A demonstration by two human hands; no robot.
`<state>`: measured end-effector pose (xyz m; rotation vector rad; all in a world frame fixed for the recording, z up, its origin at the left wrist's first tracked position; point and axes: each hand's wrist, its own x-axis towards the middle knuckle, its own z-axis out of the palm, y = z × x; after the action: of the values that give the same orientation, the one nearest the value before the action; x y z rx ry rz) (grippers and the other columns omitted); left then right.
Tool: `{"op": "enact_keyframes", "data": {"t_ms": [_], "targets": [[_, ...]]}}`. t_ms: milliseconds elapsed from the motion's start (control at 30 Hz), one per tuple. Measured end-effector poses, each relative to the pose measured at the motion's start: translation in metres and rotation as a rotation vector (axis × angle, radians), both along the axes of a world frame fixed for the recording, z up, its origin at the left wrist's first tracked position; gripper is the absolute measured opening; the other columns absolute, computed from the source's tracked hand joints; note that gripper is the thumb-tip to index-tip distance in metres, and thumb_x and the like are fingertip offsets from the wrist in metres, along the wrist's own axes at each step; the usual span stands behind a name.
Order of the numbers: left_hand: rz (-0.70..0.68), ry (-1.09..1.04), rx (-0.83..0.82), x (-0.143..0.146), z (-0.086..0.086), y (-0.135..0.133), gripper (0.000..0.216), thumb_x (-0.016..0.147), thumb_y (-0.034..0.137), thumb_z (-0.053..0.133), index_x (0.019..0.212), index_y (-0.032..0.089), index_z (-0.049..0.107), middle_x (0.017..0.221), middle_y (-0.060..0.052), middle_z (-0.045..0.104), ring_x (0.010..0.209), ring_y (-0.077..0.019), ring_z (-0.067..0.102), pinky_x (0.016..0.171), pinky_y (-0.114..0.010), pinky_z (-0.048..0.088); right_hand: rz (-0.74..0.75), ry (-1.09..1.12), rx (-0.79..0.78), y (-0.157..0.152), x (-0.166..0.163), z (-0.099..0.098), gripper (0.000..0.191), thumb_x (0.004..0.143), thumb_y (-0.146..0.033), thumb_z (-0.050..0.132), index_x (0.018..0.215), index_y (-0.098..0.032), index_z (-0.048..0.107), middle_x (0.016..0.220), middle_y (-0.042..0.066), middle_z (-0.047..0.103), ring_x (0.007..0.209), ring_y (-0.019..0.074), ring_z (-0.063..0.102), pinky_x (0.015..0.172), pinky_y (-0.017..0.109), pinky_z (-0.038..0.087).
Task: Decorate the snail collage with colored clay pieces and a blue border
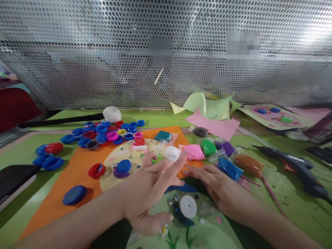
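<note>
My left hand (147,186) is spread above the near craft picture, its fingers reaching over the orange sheet (49,197) toward a white lump (172,153) in clear wrap. Across from it, my right hand (218,188) lies with fingers stretched out by the picture's upper edge, and I see nothing in it. The green craft picture (215,228) between my forearms carries a snail with a white cap (188,206) as its shell, plus clay flowers. Behind my left hand, a cream craft picture (109,162) bears a blue cap (123,166) over purple clay.
Many bottle caps (102,128) are heaped at the back left. Bagged clay, including a pink packet (194,152) and a blue packet (230,168), lies right of centre. A glue gun (295,169) rests at the right. Behind everything stands a perforated metal panel (124,65).
</note>
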<state>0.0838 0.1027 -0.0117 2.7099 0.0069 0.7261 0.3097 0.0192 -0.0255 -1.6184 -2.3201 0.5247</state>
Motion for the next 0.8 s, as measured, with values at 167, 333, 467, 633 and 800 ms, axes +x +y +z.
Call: {"op": "enact_keyframes", "data": {"t_ms": [167,333,467,633,800], "targets": [[-0.039,0.131,0.067,0.0015,-0.0040,0.0000,0.082,0.085,0.050,0.024,0.140,0.006,-0.017,0.098,-0.011,0.068,0.102,-0.0349,0.049,0.088,-0.051,0.028,0.000,0.004,-0.030,0.0011,-0.0012,0.0027,0.065,0.071,0.005,0.036,0.132,-0.018,0.043,0.109,0.012,0.056,0.106,0.0237,0.051,0.090,0.040,0.046],[-0.014,0.169,0.095,-0.0006,-0.0002,0.0013,0.079,0.084,0.045,0.022,0.140,0.005,-0.017,0.091,-0.011,0.066,0.088,-0.0324,0.052,0.083,-0.050,0.035,-0.004,0.009,-0.040,-0.0001,-0.0014,0.0040,0.067,0.072,0.005,0.036,0.134,-0.020,0.041,0.109,0.011,0.055,0.106,0.0222,0.050,0.090,0.038,0.046],[-0.005,-0.004,0.043,-0.0025,0.0002,0.0034,0.078,0.086,0.049,0.026,0.142,0.007,-0.007,0.092,-0.011,0.068,0.088,-0.0303,0.055,0.083,-0.046,0.037,-0.007,-0.001,-0.048,-0.0009,-0.0011,0.0034,0.063,0.074,0.003,0.037,0.133,-0.019,0.041,0.114,0.012,0.054,0.108,0.0230,0.050,0.092,0.040,0.044],[-0.007,-0.002,0.016,0.0003,-0.0009,0.0019,0.079,0.087,0.053,0.026,0.142,0.011,-0.011,0.107,-0.011,0.067,0.104,-0.0330,0.051,0.093,-0.053,0.025,-0.026,-0.007,-0.042,0.0017,-0.0018,0.0020,0.060,0.076,0.002,0.035,0.134,-0.015,0.041,0.116,0.014,0.053,0.109,0.0240,0.049,0.093,0.041,0.043],[-0.001,0.071,-0.016,0.0026,0.0001,0.0002,0.080,0.086,0.052,0.024,0.141,0.011,-0.016,0.096,-0.011,0.069,0.101,-0.0343,0.053,0.087,-0.055,0.030,-0.012,0.011,-0.039,0.0024,-0.0015,0.0011,0.062,0.076,0.003,0.035,0.135,-0.016,0.039,0.114,0.013,0.054,0.108,0.0233,0.049,0.091,0.040,0.044]]}}
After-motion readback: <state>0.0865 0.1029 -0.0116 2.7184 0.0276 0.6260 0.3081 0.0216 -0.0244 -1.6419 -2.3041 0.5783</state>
